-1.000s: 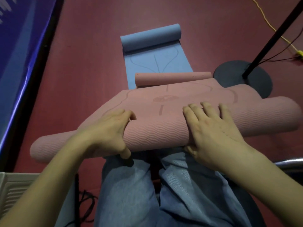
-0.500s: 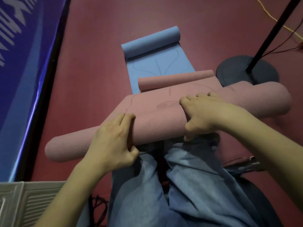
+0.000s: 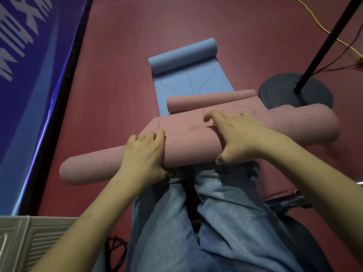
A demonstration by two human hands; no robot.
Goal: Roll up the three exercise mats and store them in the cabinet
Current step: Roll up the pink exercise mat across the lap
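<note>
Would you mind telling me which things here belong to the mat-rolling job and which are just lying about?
Belonging to the job:
pink mat, gripped by the left hand and the right hand
blue mat, partly rolled at its far end

Just lying about:
black stand base with its pole
yellow cable
blue banner
white grille

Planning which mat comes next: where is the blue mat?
Head view, upper centre: the blue mat lies on the red floor beyond the pink mat, far end curled.

pink mat [image 3: 192, 150] mostly rolled; blue mat [image 3: 184, 79] beyond, partly rolled
</note>
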